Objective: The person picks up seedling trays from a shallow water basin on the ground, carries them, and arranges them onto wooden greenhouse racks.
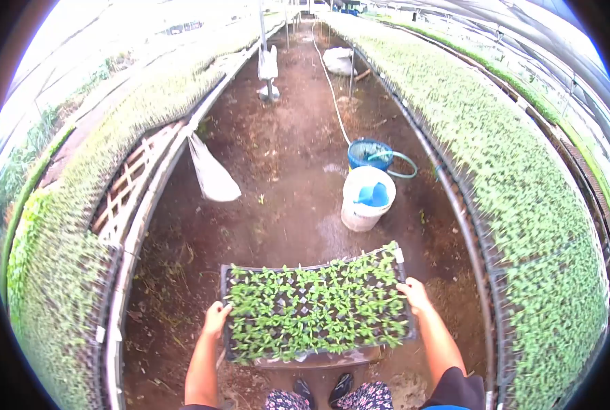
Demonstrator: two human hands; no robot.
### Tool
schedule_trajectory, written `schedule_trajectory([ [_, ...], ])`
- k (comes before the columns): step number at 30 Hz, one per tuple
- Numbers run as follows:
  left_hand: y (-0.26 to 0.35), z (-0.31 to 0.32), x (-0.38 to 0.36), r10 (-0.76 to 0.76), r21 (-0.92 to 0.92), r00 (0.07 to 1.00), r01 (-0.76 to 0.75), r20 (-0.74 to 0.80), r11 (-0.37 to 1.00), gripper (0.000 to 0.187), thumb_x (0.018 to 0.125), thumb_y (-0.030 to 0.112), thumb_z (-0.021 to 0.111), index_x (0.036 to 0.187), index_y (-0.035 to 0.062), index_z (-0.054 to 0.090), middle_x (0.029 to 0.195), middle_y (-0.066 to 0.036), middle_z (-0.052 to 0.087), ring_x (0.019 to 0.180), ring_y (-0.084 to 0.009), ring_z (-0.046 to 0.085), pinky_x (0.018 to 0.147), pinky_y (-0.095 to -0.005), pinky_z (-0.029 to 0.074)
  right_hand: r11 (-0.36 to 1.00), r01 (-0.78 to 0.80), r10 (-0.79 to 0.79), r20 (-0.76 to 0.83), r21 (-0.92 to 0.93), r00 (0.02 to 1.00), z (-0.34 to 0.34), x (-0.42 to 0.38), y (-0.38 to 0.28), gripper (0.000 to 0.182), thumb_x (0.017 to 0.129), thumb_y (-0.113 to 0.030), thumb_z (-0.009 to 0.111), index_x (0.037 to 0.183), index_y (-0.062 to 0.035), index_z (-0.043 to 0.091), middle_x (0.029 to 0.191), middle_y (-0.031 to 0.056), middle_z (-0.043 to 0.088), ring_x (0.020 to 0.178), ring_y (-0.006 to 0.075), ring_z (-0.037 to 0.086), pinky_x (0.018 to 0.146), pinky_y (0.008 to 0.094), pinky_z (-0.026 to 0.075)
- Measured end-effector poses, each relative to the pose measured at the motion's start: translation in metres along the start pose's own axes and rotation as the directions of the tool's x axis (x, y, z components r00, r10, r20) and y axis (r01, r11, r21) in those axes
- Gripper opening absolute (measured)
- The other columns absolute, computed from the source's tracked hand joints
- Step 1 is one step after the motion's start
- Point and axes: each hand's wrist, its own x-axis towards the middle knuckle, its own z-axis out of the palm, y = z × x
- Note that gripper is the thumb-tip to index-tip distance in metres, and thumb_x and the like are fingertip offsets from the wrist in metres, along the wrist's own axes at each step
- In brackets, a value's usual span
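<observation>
Between my two hands is a black tray of green seedlings (pixel 315 307), held level in front of my body. My left hand (pixel 216 318) grips its left edge, with the fingers closed on the rim. On the opposite side, my right hand (pixel 414 294) is closed on the right edge, just below a small white tag (pixel 399 255). A few cells in the middle of the tray show dark soil. Under its front edge, a brownish flat surface (pixel 318 358) partly shows above my feet.
Seedling benches run along the left (pixel 59 301) and right (pixel 551 273). Ahead on the dirt path (pixel 284 171) stand a white bucket (pixel 359 213) with a blue scoop (pixel 373 195) and a blue basket (pixel 370 152) beside a hose (pixel 332 89). A white cloth (pixel 212 174) hangs at the left bench.
</observation>
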Motion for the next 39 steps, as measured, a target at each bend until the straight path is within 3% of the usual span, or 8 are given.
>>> schedule_trajectory([
  [2, 0.069, -0.033, -0.027, -0.043, -0.313, 0.997, 0.06, 0.061, 0.948, 0.013, 0.078, 0.012, 0.058, 0.072, 0.009, 0.046, 0.069, 0.002, 0.046, 0.063, -0.0078, 0.043, 0.056, -0.0253, 0.039, 0.977, -0.104, 0.095, 0.056, 0.189, 0.994, -0.033, -0.023, -0.067, 0.013, 0.073, -0.007, 0.057, 0.068, -0.0076, 0.046, 0.065, 0.0011, 0.049, 0.058, 0.0113, 0.049, 0.054, 0.0275, 0.043],
  [6, 0.138, -0.068, -0.052, -0.16, -0.44, 0.964, 0.241, 0.214, 0.865, 0.012, 0.079, 0.011, 0.056, 0.09, 0.0079, 0.051, 0.086, -0.003, 0.056, 0.078, -0.0155, 0.055, 0.069, -0.0354, 0.048, 0.888, -0.186, 0.124, 0.17, 0.421, 0.978, -0.062, -0.05, -0.127, 0.012, 0.074, -0.01, 0.056, 0.085, -0.0057, 0.051, 0.075, 0.0029, 0.054, 0.064, 0.013, 0.054, 0.058, 0.0281, 0.046],
  [10, 0.159, -0.037, -0.07, -0.131, -0.368, 0.968, 0.205, 0.216, 0.907, 0.011, 0.076, 0.01, 0.058, 0.076, 0.0091, 0.048, 0.07, 0.0, 0.052, 0.061, -0.0125, 0.05, 0.056, -0.0287, 0.044, 1.0, 0.021, -0.02, -0.032, 0.014, 0.999, -0.034, -0.046, -0.087, 0.018, 0.074, -0.015, 0.06, 0.063, -0.0094, 0.047, 0.062, -0.0031, 0.046, 0.054, 0.0078, 0.039, 0.049, 0.0262, 0.033],
  [14, 0.127, 0.06, -0.074, 0.09, 0.342, 0.996, -0.076, -0.024, 0.937, 0.027, 0.067, 0.018, 0.067, 0.059, 0.0066, 0.043, 0.055, -0.003, 0.044, 0.054, -0.0138, 0.041, 0.052, -0.0328, 0.039, 0.91, 0.029, -0.129, -0.216, -0.413, 0.968, 0.052, -0.051, -0.045, 0.027, 0.067, -0.016, 0.061, 0.055, -0.0043, 0.04, 0.049, 0.0081, 0.04, 0.049, 0.0161, 0.041, 0.048, 0.036, 0.036],
  [16, 0.111, 0.076, -0.073, 0.089, 0.382, 0.991, -0.044, -0.101, 0.923, 0.029, 0.066, 0.019, 0.067, 0.059, 0.0042, 0.043, 0.057, -0.01, 0.049, 0.054, -0.0202, 0.046, 0.056, -0.0353, 0.041, 0.876, 0.062, -0.225, -0.293, -0.478, 0.929, 0.065, -0.057, -0.046, 0.027, 0.064, -0.017, 0.06, 0.053, -0.0029, 0.039, 0.049, 0.0124, 0.042, 0.047, 0.0214, 0.043, 0.049, 0.0383, 0.037],
  [24, 0.133, 0.017, -0.117, 0.072, -0.009, 0.993, -0.074, -0.095, 0.997, 0.028, 0.072, 0.006, 0.061, 0.061, 0.0113, 0.036, 0.058, 0.004, 0.036, 0.054, -0.0055, 0.032, 0.048, -0.0236, 0.03, 0.937, 0.133, -0.225, -0.27, -0.322, 0.936, 0.006, -0.101, -0.102, 0.028, 0.065, -0.017, 0.061, 0.058, -0.0024, 0.038, 0.058, 0.012, 0.047, 0.055, 0.0261, 0.049, 0.054, 0.0372, 0.039],
  [29, 0.152, 0.015, -0.142, 0.157, 0.087, 0.974, -0.145, -0.161, 0.986, 0.03, 0.07, 0.014, 0.065, 0.063, 0.0049, 0.038, 0.066, -0.005, 0.042, 0.062, -0.0143, 0.039, 0.059, -0.029, 0.037, 0.916, 0.217, -0.318, -0.282, -0.337, 0.905, 0.005, -0.131, -0.128, 0.026, 0.068, -0.015, 0.063, 0.064, -0.003, 0.04, 0.088, 0.0119, 0.052, 0.074, 0.0256, 0.052, 0.067, 0.0347, 0.041],
  [39, 0.201, 0.044, -0.191, 0.243, 0.075, 0.898, -0.232, -0.367, 0.97, 0.026, 0.075, 0.007, 0.058, 0.065, 0.0023, 0.035, 0.087, -0.013, 0.049, 0.078, -0.0251, 0.047, 0.073, -0.0315, 0.038, 0.885, 0.366, -0.45, -0.32, -0.289, 0.834, -0.001, -0.165, -0.166, 0.027, 0.068, -0.011, 0.063, 0.061, -0.0034, 0.038, 0.1, 0.0125, 0.054, 0.081, 0.027, 0.054, 0.07, 0.0334, 0.042],
])
